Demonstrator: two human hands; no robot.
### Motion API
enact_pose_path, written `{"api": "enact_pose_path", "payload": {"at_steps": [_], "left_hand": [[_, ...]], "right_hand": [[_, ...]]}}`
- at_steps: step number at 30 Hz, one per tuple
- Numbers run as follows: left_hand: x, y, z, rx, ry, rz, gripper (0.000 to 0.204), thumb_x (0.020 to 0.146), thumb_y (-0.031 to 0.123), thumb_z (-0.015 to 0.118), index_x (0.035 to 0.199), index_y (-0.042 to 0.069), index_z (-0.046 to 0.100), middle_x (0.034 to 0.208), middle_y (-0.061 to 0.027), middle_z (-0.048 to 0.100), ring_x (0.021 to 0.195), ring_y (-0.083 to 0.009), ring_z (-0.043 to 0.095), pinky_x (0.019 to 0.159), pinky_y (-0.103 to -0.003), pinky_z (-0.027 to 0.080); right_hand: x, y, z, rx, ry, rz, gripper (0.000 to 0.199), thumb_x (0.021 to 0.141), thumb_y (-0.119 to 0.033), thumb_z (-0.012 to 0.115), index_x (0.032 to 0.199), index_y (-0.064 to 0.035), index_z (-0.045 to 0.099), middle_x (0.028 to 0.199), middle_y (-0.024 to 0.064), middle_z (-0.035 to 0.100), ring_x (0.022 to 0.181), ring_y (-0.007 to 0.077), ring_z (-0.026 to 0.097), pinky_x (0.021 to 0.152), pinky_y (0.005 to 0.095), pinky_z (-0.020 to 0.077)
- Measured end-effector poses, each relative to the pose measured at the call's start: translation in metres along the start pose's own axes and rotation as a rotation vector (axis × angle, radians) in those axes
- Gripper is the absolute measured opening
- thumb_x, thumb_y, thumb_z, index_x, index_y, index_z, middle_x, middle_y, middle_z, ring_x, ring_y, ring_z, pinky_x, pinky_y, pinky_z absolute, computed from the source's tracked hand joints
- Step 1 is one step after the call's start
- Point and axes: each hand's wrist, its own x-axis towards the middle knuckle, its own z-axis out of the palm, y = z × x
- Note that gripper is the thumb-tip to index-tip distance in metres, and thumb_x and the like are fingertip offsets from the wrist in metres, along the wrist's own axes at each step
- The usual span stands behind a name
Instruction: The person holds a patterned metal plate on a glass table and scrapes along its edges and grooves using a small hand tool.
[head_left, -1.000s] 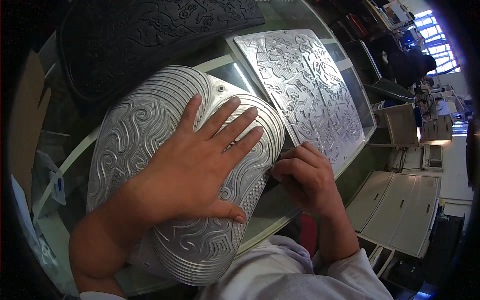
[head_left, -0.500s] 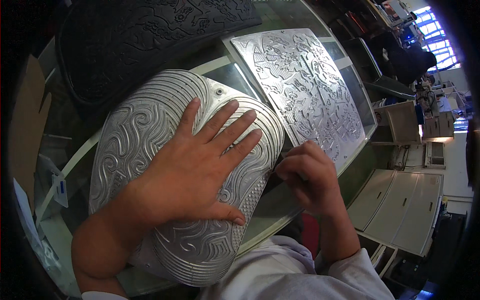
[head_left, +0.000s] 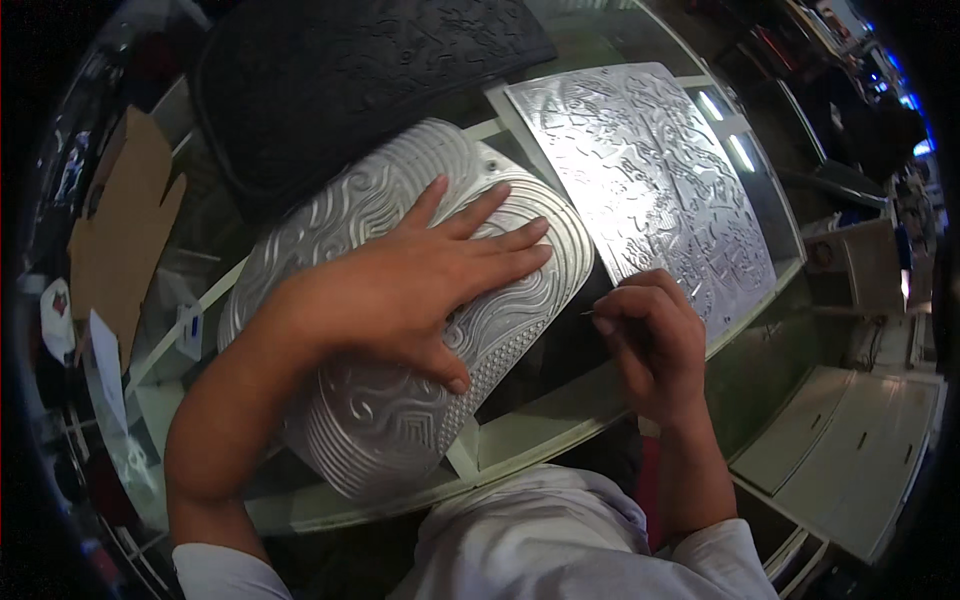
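Note:
A silver metal plate (head_left: 345, 440) with rounded corners and carved swirls, grooves and a dotted band lies in front of me. My left hand (head_left: 400, 285) rests flat across it, open, with fingers spread. Just off the plate's right edge is my right hand (head_left: 655, 340), its thumb and fingers pinched together. A small thin, pointed piece (head_left: 588, 313) pokes out of the pinch; its kind is too small to make out. Beyond that hand, a second silver plate (head_left: 655, 170) with raised relief patterns lies at the right.
The plates lie on a glass-topped table with a pale frame (head_left: 540, 440). A black relief-patterned sheet (head_left: 370, 80) lies at the back. Brown cardboard (head_left: 125, 230) and white paper (head_left: 107, 365) are at left. A white cabinet (head_left: 840, 450) stands at right.
The view has shifted. My right hand has come away from the carved plate's edge, and the thin piece now shows. The plate appears farther in from the table's front edge. My left hand stays on it.

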Motion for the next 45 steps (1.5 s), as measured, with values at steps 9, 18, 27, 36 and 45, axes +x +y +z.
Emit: {"api": "enact_pose_path", "payload": {"at_steps": [9, 18, 27, 36, 45], "left_hand": [[-0.003, 0.016, 0.038, 0.003, 0.275, -0.115, 0.104, 0.066, 0.071, 0.067, 0.148, 0.014, 0.036, 0.157, -0.0136, 0.027, 0.147, -0.0392, 0.013, 0.116, -0.062, 0.005], [-0.007, 0.008, 0.046, -0.009, 0.376, -0.073, 0.100, 0.070, 0.075, 0.060, 0.145, 0.012, 0.041, 0.154, -0.0151, 0.031, 0.146, -0.0367, 0.019, 0.116, -0.060, 0.010], [-0.005, 0.011, 0.050, -0.028, 0.434, -0.066, 0.096, 0.070, 0.071, 0.063, 0.143, 0.012, 0.043, 0.152, -0.0134, 0.034, 0.145, -0.0339, 0.021, 0.117, -0.058, 0.011], [-0.006, 0.011, 0.048, -0.008, 0.416, -0.060, 0.097, 0.071, 0.072, 0.060, 0.143, 0.010, 0.043, 0.153, -0.0142, 0.033, 0.145, -0.0348, 0.022, 0.117, -0.058, 0.011], [-0.004, 0.010, 0.050, -0.005, 0.414, -0.056, 0.103, 0.065, 0.074, 0.064, 0.144, 0.011, 0.043, 0.154, -0.0148, 0.031, 0.146, -0.0345, 0.019, 0.117, -0.057, 0.009]], "right_hand": [[0.003, 0.005, 0.002, -0.167, -0.052, -0.192, 0.026, 0.069, 0.004, 0.073, 0.091, -0.0063, 0.064, 0.082, 0.0089, 0.061, 0.070, 0.0252, 0.059, 0.060, 0.0333, 0.0468], [0.034, 0.005, 0.004, -0.131, -0.276, -0.176, 0.028, 0.065, 0.003, 0.073, 0.089, -0.0081, 0.064, 0.079, 0.0060, 0.062, 0.067, 0.0251, 0.057, 0.060, 0.0347, 0.0458], [0.028, 0.005, 0.007, -0.191, -0.314, -0.209, 0.028, 0.063, 0.000, 0.075, 0.086, -0.0108, 0.063, 0.078, 0.0038, 0.062, 0.066, 0.0237, 0.057, 0.060, 0.0335, 0.0439], [0.031, 0.006, 0.011, -0.192, -0.335, -0.257, 0.026, 0.063, -0.001, 0.074, 0.084, -0.0098, 0.063, 0.078, 0.0038, 0.061, 0.067, 0.0243, 0.058, 0.059, 0.0354, 0.0463], [0.034, 0.009, 0.011, -0.166, -0.327, -0.288, 0.025, 0.064, -0.001, 0.071, 0.086, -0.0098, 0.064, 0.078, 0.0047, 0.058, 0.068, 0.0253, 0.056, 0.060, 0.0359, 0.0469]]}}
